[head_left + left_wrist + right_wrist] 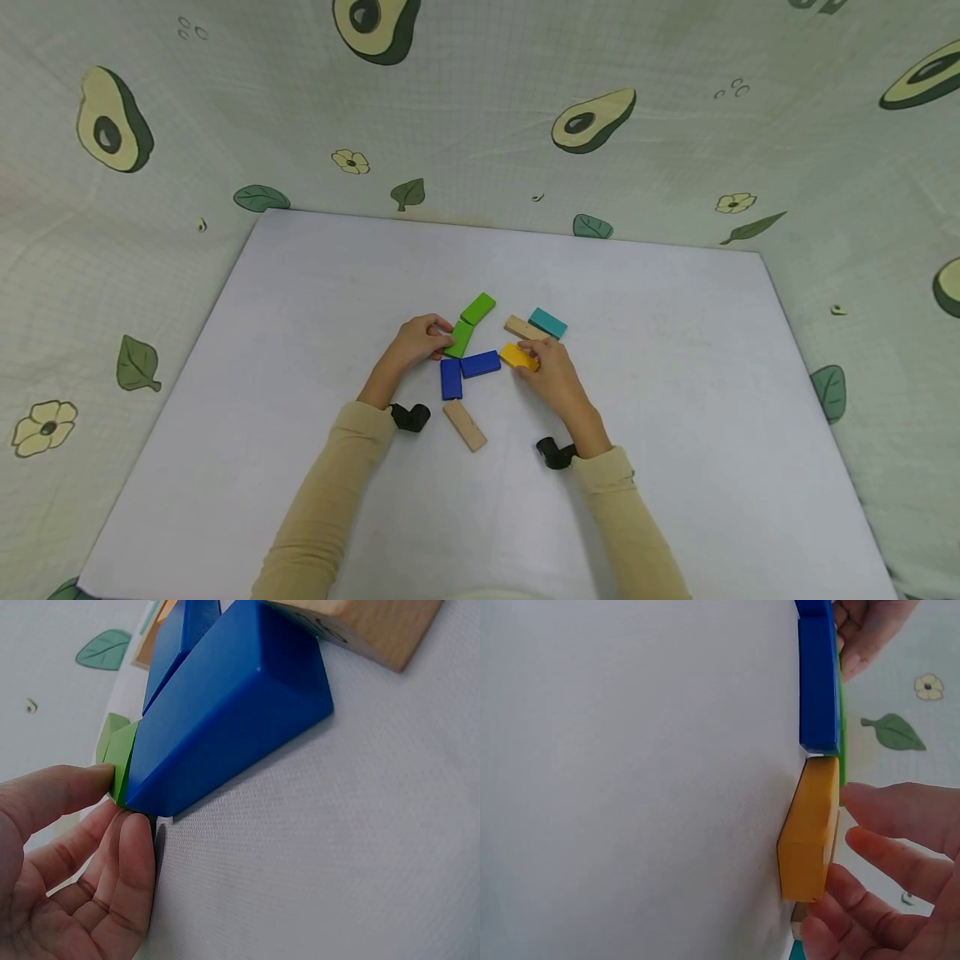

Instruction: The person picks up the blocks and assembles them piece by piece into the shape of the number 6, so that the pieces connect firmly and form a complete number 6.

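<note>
Around the middle of a white tabletop (675, 333), two green blocks (478, 308) lie end to end. Nearer, two blue blocks (480, 364) lie at an angle. To their right is a yellow block (513, 354), with a wooden block (523, 327) beside a teal block (547, 322) beyond it. A second wooden block (465, 426) lies in front.

On the white tabletop (712, 375), wide room is offered left of the left hand (417, 339) and right of the right hand (553, 372). Between them, the way is barred by a green rectangular block (461, 337), a blue rectangular block (481, 364) and a yellow rectangular block (516, 357). Beyond the right hand, passage is obstructed by a bare wooden rectangular block (527, 327) and a teal rectangular block (548, 322).
</note>
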A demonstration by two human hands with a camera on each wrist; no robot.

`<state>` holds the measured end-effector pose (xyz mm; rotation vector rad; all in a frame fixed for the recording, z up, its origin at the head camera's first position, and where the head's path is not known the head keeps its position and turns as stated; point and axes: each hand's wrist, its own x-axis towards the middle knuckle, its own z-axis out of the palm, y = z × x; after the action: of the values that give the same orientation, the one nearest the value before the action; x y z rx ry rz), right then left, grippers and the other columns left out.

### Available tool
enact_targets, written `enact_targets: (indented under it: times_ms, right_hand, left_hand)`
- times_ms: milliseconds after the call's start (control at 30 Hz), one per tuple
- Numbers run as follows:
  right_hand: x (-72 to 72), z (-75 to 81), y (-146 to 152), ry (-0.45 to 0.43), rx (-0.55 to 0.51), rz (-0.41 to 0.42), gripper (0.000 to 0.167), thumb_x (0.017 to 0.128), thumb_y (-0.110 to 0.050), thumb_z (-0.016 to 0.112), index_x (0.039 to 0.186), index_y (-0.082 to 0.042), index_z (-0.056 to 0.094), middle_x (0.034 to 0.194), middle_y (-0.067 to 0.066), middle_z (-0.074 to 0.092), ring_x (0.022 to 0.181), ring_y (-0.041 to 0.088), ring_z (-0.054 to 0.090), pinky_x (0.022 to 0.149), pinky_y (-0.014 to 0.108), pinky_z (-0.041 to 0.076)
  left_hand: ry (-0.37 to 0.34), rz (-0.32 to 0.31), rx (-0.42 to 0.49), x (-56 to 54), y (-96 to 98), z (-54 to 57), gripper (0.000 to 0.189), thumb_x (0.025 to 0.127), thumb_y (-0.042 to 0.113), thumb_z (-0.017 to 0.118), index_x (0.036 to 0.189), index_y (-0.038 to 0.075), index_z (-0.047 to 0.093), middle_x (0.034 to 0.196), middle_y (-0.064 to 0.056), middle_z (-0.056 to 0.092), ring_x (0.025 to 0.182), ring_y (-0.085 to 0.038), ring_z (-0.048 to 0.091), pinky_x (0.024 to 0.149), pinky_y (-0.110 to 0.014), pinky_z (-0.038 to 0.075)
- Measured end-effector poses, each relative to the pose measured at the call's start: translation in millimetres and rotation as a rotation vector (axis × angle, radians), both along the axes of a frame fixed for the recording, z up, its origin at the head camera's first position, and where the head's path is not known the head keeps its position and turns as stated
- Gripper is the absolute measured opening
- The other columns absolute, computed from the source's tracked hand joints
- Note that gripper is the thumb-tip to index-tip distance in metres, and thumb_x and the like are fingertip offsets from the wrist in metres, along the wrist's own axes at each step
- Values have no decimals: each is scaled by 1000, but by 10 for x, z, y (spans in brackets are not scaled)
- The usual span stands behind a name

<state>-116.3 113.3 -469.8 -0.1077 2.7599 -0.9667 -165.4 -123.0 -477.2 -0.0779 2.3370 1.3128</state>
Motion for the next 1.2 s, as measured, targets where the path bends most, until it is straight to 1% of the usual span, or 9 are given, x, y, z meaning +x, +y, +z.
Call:
enact_targets:
  times_ms: [167, 300, 400, 600, 700, 800, 967, 1100, 1200]
  right_hand:
    - [4, 51, -23, 79, -49, 27, 35, 85, -12, 67, 119, -6, 61, 111, 13, 53, 104, 25, 51, 93, 38, 47]
    - [-23, 84, -45, 127, -69, 104, 33, 85, -11, 67, 117, -5, 62, 114, 12, 55, 109, 26, 51, 98, 41, 45]
    - [-74, 94, -67, 118, -64, 183, 32, 85, -11, 66, 117, -5, 62, 118, 12, 55, 113, 27, 49, 101, 42, 42]
    - [-175, 96, -89, 63, -83, 333, 33, 85, -9, 65, 117, -5, 61, 129, 16, 51, 122, 29, 45, 106, 44, 38]
    - [-215, 88, -109, 58, -70, 388, 34, 84, -8, 66, 117, -4, 61, 128, 16, 52, 122, 29, 46, 105, 45, 38]
    - [-243, 69, -144, 66, -51, 428, 34, 83, -8, 67, 117, -3, 61, 122, 13, 55, 119, 28, 48, 103, 43, 40]
    - [-257, 37, -213, 71, -29, 465, 34, 82, -7, 68, 116, -2, 62, 115, 11, 58, 112, 25, 52, 99, 40, 43]
    - [-270, 1, -256, 96, 30, 502, 34, 81, -7, 68, 115, -2, 63, 114, 11, 59, 109, 23, 54, 97, 36, 45]
    - [-274, -5, -272, 101, 41, 517, 32, 81, -5, 68, 113, -1, 63, 114, 11, 59, 110, 23, 54, 97, 36, 45]
  left_hand:
    - [-4, 3, -12, 3, 8, 9, 29, 86, 17, 64, 112, 4, 61, 83, -8, 61, 62, -10, 59, 60, -20, 51]
    - [-3, 5, -11, 4, 6, 11, 30, 86, 17, 64, 112, 4, 61, 83, -7, 61, 62, -9, 59, 60, -20, 51]
    - [0, 6, -7, 6, 1, 17, 30, 86, 17, 65, 112, 3, 61, 82, -7, 61, 61, -9, 59, 59, -19, 51]
    - [4, 5, -16, 11, -3, 26, 30, 86, 17, 65, 112, 3, 61, 82, -7, 62, 60, -9, 59, 59, -19, 50]
    - [0, 4, -24, 9, 2, 22, 30, 86, 18, 64, 112, 4, 61, 83, -8, 62, 61, -9, 59, 59, -19, 51]
    - [-10, 15, -23, 6, 10, 16, 30, 86, 19, 65, 112, 5, 61, 84, -8, 62, 62, -10, 59, 60, -19, 51]
    - [-9, 15, -24, 9, 9, 14, 30, 86, 19, 65, 112, 5, 61, 85, -8, 62, 63, -10, 60, 60, -20, 51]
    - [-4, 13, -19, 9, 7, 22, 30, 86, 19, 65, 112, 4, 61, 83, -7, 62, 62, -10, 59, 60, -20, 51]
    - [1, 10, -22, 7, 5, 26, 30, 86, 18, 65, 111, 4, 61, 82, -7, 61, 61, -9, 59, 59, -20, 51]
